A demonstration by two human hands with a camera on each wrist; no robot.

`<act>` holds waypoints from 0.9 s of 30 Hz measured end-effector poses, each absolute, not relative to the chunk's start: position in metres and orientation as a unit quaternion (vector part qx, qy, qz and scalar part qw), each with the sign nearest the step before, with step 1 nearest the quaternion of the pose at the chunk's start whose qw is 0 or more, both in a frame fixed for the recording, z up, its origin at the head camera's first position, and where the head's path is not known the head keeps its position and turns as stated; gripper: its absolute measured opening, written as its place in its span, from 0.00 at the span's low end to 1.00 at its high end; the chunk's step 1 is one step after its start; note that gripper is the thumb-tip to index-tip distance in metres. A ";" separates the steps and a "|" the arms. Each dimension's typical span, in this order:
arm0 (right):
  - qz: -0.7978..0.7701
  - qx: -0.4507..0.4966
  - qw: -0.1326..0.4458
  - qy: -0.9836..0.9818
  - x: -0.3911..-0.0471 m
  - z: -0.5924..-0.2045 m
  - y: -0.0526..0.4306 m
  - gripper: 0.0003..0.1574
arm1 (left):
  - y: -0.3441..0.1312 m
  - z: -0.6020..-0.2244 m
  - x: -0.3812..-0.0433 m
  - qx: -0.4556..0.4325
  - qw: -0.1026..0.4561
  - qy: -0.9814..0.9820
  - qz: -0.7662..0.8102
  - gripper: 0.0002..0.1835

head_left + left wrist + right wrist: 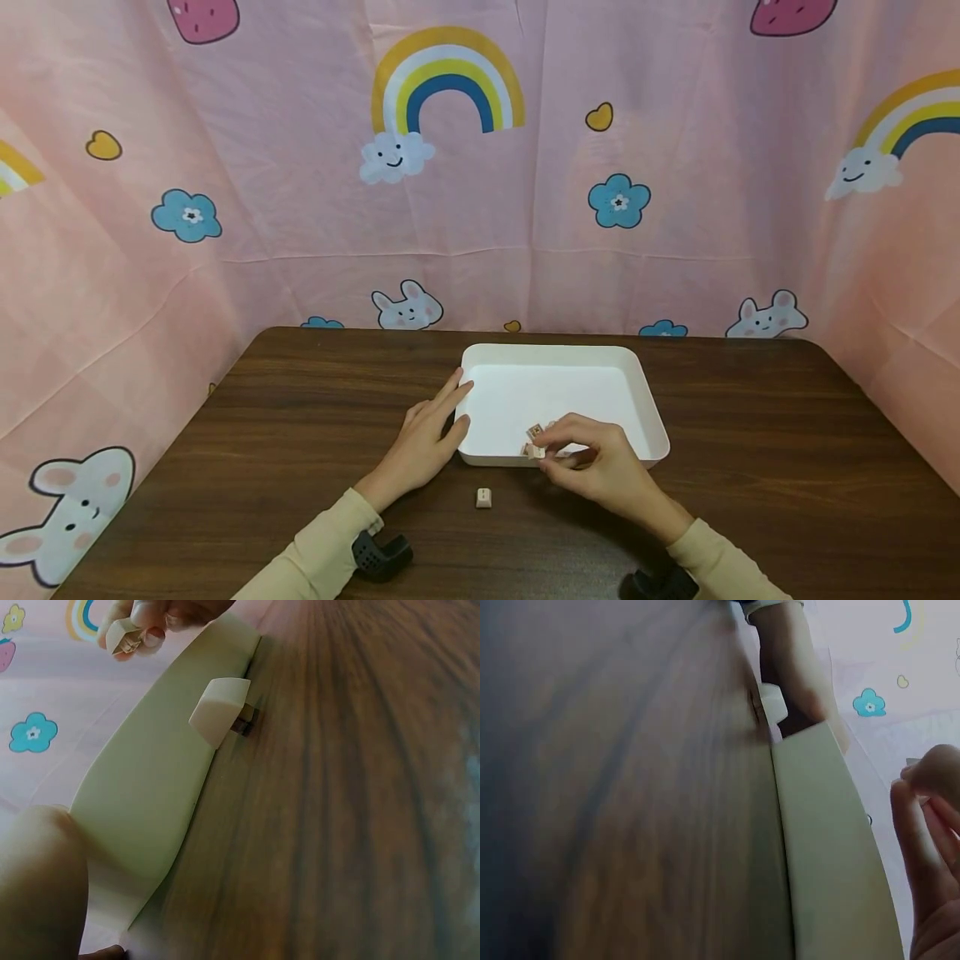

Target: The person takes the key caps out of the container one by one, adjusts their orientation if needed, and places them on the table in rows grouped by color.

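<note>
Right-hand fingers (576,427) pinch a pale keycap (118,635) between their tips, near the white tray (551,356)

The head camera looks forward and down from farther back, the tray (551,396) at five o'clock, while the wrist cameras, low, close and tipped sideways, look inward across the table (247,467), sharing the tray's near wall (150,772), at nine o'clock in the left view, four in the right.
</note>
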State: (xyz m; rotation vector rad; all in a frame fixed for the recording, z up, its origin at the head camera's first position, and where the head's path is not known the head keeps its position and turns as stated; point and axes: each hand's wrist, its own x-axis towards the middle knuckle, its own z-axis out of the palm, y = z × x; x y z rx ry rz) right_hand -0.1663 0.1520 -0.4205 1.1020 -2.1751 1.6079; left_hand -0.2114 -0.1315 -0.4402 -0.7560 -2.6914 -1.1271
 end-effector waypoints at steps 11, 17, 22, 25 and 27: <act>0.502 0.430 0.189 -0.726 -0.165 -0.429 0.143 0.23 | -0.131 -0.439 -0.210 -0.252 0.068 -0.890 -0.374 0.29; 0.481 0.470 0.220 -0.707 -0.163 -0.440 0.141 0.28 | -0.132 -0.440 -0.210 -0.252 0.066 -0.890 -0.375 0.29; 0.475 0.494 0.202 -0.700 -0.160 -0.445 0.137 0.26 | -0.132 -0.441 -0.211 -0.251 0.063 -0.891 -0.373 0.29; 0.467 0.494 0.199 -0.706 -0.159 -0.447 0.135 0.25 | -0.132 -0.442 -0.211 -0.250 0.062 -0.891 -0.373 0.29; 0.456 0.490 0.206 -0.714 -0.158 -0.448 0.133 0.24 | -0.132 -0.442 -0.212 -0.250 0.062 -0.891 -0.373 0.29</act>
